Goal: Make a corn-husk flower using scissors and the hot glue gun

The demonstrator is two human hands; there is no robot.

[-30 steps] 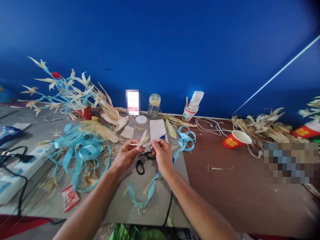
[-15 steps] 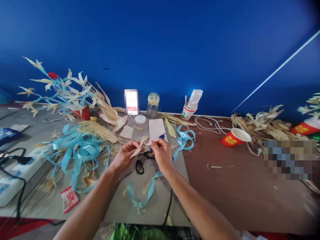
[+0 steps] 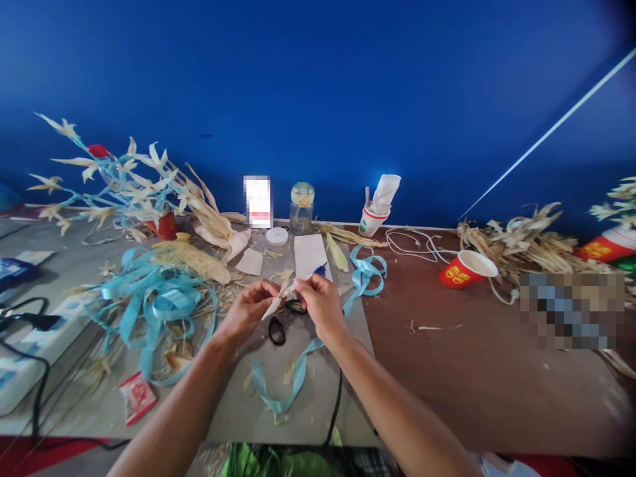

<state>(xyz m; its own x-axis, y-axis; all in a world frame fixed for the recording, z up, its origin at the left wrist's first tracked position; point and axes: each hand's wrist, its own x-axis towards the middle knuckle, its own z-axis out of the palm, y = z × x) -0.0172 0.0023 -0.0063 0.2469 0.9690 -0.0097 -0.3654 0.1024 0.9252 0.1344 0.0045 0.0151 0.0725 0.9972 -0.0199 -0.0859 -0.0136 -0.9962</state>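
Observation:
Both my hands are raised over the grey mat, fingertips meeting. My left hand and my right hand pinch a small pale corn-husk piece between them; its pointed leaves stick out up and down-left. Under the hands lie black-handled scissors. A light blue ribbon trails from beneath my right hand toward me.
A tangle of blue ribbon and husk lies left, with a husk-flower bouquet behind. A glass jar, white lid, paper cups, white cable and husk pile stand further back. A power strip sits far left.
The husk piece went from a long strip held level between spread hands to a folded shape; my hands have drawn closer together around it.

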